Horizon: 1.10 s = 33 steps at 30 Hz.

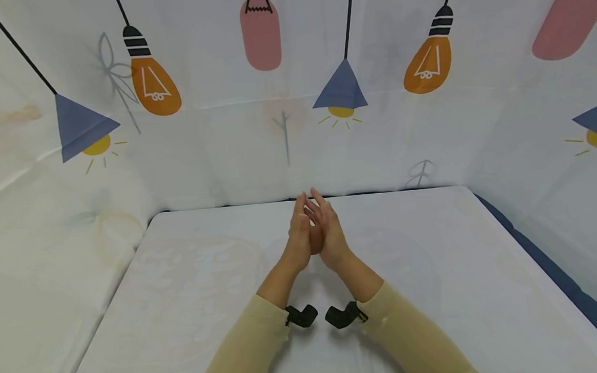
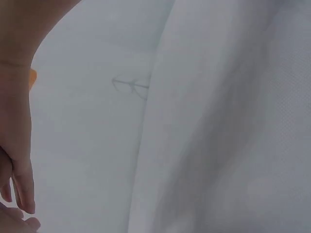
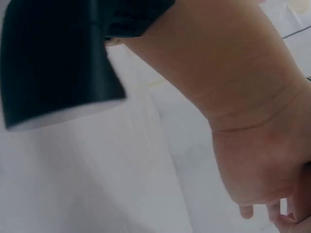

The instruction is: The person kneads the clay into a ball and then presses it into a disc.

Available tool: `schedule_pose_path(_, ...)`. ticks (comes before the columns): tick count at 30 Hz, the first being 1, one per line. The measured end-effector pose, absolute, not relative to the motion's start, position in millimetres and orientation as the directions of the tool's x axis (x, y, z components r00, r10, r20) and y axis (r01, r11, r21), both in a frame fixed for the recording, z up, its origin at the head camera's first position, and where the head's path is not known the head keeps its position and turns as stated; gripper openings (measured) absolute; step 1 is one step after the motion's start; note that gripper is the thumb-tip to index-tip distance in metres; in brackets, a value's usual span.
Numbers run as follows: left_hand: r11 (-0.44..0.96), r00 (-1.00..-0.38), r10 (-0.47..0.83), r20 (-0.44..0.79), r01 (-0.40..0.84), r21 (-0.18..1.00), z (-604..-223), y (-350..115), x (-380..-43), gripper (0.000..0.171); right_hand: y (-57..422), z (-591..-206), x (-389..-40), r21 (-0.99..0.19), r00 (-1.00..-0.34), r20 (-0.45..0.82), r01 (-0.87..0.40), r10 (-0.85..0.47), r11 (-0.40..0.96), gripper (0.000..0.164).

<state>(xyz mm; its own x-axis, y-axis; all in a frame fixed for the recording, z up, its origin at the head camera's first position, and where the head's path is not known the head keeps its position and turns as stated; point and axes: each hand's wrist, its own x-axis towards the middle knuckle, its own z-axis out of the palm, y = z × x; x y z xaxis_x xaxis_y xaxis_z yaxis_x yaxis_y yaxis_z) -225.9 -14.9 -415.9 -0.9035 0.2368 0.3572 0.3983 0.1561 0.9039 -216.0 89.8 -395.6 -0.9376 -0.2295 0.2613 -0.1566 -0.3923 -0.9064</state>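
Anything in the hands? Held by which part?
Yes: a rounded brown lump, held by its opposite sides between the left hand and the right hand. Can't tell exactly what it is.

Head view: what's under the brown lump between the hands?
White tabletop shows just below the brown lump. The left hand and right hand cover its sides and hide the tabletop behind them.

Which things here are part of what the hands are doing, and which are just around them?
Part of the work:
left hand
right hand
brown rounded object, held between the palms

Just around:
white-covered table
white backdrop with printed lamps and bulbs
black wrist devices, worn, not handled
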Motion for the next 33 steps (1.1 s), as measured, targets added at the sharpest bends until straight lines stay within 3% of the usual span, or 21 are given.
schedule_pose_path(8, 0.119, -0.896, 0.340, 0.286, 0.342, 0.932, -423.6, -9.8, -221.4, 0.096, 101.0, -394.5, -225.3, -0.903, -0.952, 0.246, -0.158, -0.180, -0.399, 0.077)
schedule_pose_path(14, 0.045, -0.890, 0.402, 0.216, 0.255, 0.966, -427.4, -8.1, -215.2, 0.080, 107.5, -393.8, -233.7, -0.931, -0.960, 0.246, -0.194, -0.137, -0.309, 0.065)
schedule_pose_path(21, 0.024, -0.875, 0.428, 0.225, 0.260, 0.965, -426.9, -6.6, -211.8, 0.096, 114.3, -399.9, -247.3, -0.950, -0.964, 0.244, -0.216, -0.103, -0.224, 0.062)
schedule_pose_path(26, -0.083, -0.864, 0.431, 0.260, 0.248, 0.965, -423.0, -6.1, -210.6, 0.112, 113.9, -406.4, -254.5, -0.960, -0.972, 0.211, -0.186, -0.104, -0.210, 0.062)
schedule_pose_path(33, -0.166, -0.882, 0.360, 0.304, 0.260, 0.951, -421.0, -5.9, -210.5, 0.100, 103.3, -417.3, -248.7, -0.958, -0.969, 0.111, -0.046, -0.219, -0.284, 0.064)
